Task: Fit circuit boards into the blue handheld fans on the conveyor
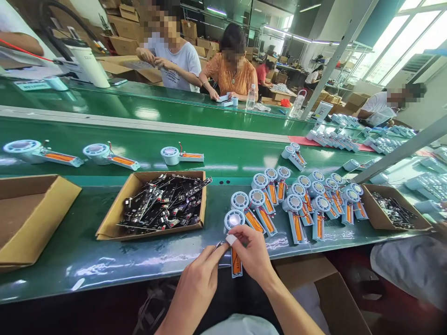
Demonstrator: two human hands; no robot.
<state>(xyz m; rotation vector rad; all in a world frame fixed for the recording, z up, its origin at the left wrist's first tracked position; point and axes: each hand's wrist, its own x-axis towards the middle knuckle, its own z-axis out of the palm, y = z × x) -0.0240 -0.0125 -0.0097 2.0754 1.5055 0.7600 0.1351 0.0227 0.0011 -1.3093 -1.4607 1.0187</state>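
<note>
Well, taking the two hands as the centre of my clock from this remote seat, I have the unit in work, a pale blue piece with a round head (234, 219) at twelve and an orange cell (236, 266) at six, right between them at the bench's near edge. My left hand (197, 274) pinches a small dark strip (219, 244) narrowly at its fingertips. My right hand (253, 253), white wrap (231, 239) on the thumb, has thumb and fingers drawn close just below the head; I can't tell whether they grip anything.

At ten o'clock I see a cardboard tray (107, 232) heaped with black circuit boards (165, 204). At two, similar units (292, 203) stand crowded together on the green bench (139, 263). Towards eleven, three more (171, 156) sit spaced along the belt (230, 160). Further off at twelve, a person in an orange top (232, 70) handles another pale blue piece (227, 101).
</note>
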